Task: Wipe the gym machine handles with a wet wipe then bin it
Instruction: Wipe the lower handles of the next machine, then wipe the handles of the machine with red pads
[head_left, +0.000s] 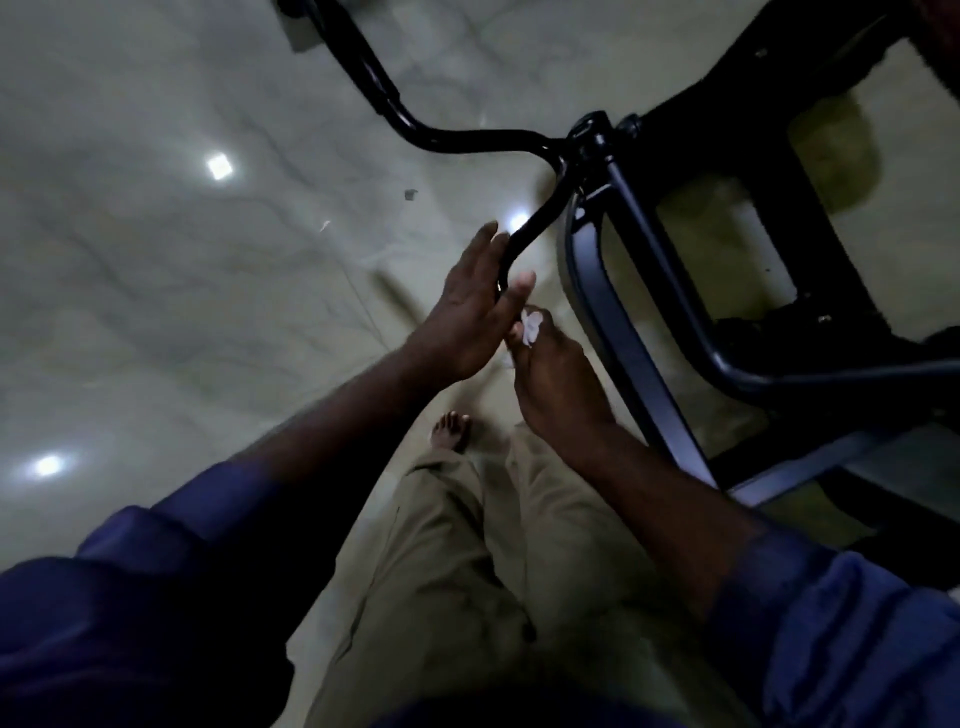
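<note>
**Head view.** The left hand (467, 306) lies flat against the lower end of the black curved handle (540, 213). Its fingers (480, 249) are straight and pressed together, with the thumb extended on the other side of the bar. This placement probably steadies the bar against wiping pressure.

The right hand (556, 384) sits just beside the left thumb. Its fingertips pinch a crumpled white wet wipe (531, 327), held at the handle's end, where it can be run along the tube. Whether the wipe touches the bar cannot be told.

The handle joins the dark machine frame (623, 332) on the right. A glossy marble floor (182, 260) lies beneath. No bin is in view, and binning is not yet done.
</note>
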